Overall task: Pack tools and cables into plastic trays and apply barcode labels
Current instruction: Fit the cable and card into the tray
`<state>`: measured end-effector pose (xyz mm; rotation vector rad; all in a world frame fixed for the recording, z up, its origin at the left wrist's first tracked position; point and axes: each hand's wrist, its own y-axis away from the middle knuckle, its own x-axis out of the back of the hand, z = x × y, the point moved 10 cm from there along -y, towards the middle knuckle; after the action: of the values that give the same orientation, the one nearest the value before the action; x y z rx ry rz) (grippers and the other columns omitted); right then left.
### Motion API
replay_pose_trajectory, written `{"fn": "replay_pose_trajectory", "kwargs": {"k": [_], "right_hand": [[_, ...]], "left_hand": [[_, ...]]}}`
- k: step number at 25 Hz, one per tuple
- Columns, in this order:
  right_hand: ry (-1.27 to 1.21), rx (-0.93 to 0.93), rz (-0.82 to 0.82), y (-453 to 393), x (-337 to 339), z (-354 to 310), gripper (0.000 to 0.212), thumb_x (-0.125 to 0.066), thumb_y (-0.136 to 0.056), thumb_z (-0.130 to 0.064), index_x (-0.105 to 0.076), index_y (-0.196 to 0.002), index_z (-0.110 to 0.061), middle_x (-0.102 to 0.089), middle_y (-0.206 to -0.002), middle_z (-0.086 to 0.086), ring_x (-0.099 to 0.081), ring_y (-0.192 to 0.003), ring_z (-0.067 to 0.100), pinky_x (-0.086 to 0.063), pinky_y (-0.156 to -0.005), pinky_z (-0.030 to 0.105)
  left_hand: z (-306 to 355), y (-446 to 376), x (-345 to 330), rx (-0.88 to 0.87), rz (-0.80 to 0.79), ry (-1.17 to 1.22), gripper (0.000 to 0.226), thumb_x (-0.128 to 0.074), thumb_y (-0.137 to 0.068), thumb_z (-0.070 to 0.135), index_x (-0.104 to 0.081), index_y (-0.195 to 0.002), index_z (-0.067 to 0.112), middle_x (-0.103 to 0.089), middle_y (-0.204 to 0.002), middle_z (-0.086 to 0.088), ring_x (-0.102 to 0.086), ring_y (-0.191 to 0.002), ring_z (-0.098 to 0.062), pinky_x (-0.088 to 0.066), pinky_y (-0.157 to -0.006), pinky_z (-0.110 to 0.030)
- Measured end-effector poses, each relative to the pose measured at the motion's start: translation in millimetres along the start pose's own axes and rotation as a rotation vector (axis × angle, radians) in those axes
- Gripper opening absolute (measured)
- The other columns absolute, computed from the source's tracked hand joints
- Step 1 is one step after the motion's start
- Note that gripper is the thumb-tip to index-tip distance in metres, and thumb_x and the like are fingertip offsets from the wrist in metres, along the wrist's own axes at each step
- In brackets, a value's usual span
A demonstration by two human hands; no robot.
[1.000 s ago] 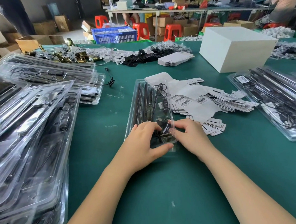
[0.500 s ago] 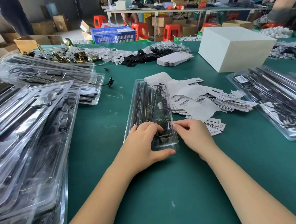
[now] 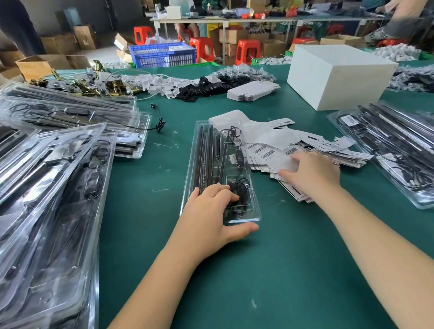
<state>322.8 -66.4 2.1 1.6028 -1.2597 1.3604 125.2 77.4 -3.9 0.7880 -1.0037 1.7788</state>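
The right hand (image 3: 311, 169) has left the tray (image 3: 220, 169) – fingers now spread flat on the barcode labels (image 3: 269, 151), gripping nothing. The left hand (image 3: 211, 211) stays curled on the tray's near end, steadying it; labelling likely follows.

I am in a packing workshop: my long green-covered table (image 3: 244, 278) carries stacks of clear plastic blister trays (image 3: 41, 202) and a heap of white barcode labels (image 3: 299, 148). Behind it stand brown cardboard boxes (image 3: 37, 65), a blue plastic crate (image 3: 162, 55), red plastic stools (image 3: 246, 50) and another cluttered worktable (image 3: 264, 18).
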Motion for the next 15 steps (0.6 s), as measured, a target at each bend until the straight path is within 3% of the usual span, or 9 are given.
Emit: {"fn": "replay_pose_trajectory", "kwargs": {"k": [4,7,10,12,14,15], "right_hand": [[-0.083,0.118,0.113,0,21,-8,0.037,-0.070,-0.082,-0.042,-0.063,-0.114,-0.025,-0.058,-0.117,0.007,-0.054,-0.107,0.028,-0.045,-0.086,0.037],[-0.067,0.150,-0.055,18,4,-6,0.029,-0.071,-0.078,-0.050,-0.063,-0.095,-0.028,-0.064,-0.097,-0.002,-0.059,-0.091,0.022,-0.048,-0.071,0.031],[-0.009,0.124,0.011,39,0,6,0.030,-0.062,-0.088,-0.050,-0.062,-0.101,-0.023,-0.060,-0.105,0.003,-0.055,-0.095,0.027,-0.043,-0.068,0.031],[0.109,0.160,0.038,47,1,3,0.024,-0.051,-0.097,-0.038,-0.058,-0.101,-0.016,-0.063,-0.100,0.008,-0.050,-0.080,0.029,-0.040,-0.062,0.032],[0.355,0.280,0.004,50,-5,-9,0.013,-0.046,-0.096,-0.013,-0.049,-0.109,-0.012,-0.064,-0.089,0.005,-0.049,-0.071,0.029,-0.036,-0.057,0.031],[0.467,0.348,-0.002,53,-7,-16,0.028,-0.047,-0.090,-0.002,-0.043,-0.116,-0.011,-0.061,-0.082,0.002,-0.054,-0.070,0.030,-0.035,-0.054,0.032]], "left_hand": [[0,0,1,-0.008,0.024,-0.018,0.064,-0.065,-0.072,0.067,-0.058,-0.121,0.027,-0.046,-0.135,0.014,-0.037,-0.126,0.000,-0.006,-0.116,-0.028],[-2,0,0,-0.005,0.025,-0.013,0.064,-0.065,-0.071,0.067,-0.058,-0.121,0.028,-0.046,-0.136,0.014,-0.036,-0.127,0.001,-0.006,-0.116,-0.028],[-2,0,-1,-0.006,0.024,-0.019,0.063,-0.065,-0.071,0.067,-0.058,-0.121,0.028,-0.046,-0.137,0.015,-0.037,-0.126,0.001,-0.008,-0.116,-0.029],[-3,-1,-1,-0.008,0.015,-0.019,0.064,-0.065,-0.071,0.067,-0.058,-0.121,0.028,-0.046,-0.136,0.014,-0.038,-0.126,0.000,-0.010,-0.116,-0.030],[-4,-1,0,-0.007,0.012,-0.013,0.063,-0.065,-0.071,0.067,-0.058,-0.120,0.028,-0.047,-0.135,0.014,-0.039,-0.125,-0.001,-0.014,-0.118,-0.033],[-4,-1,0,-0.009,0.013,-0.009,0.063,-0.066,-0.070,0.067,-0.059,-0.119,0.028,-0.048,-0.135,0.014,-0.039,-0.124,-0.001,-0.017,-0.117,-0.035]]}}
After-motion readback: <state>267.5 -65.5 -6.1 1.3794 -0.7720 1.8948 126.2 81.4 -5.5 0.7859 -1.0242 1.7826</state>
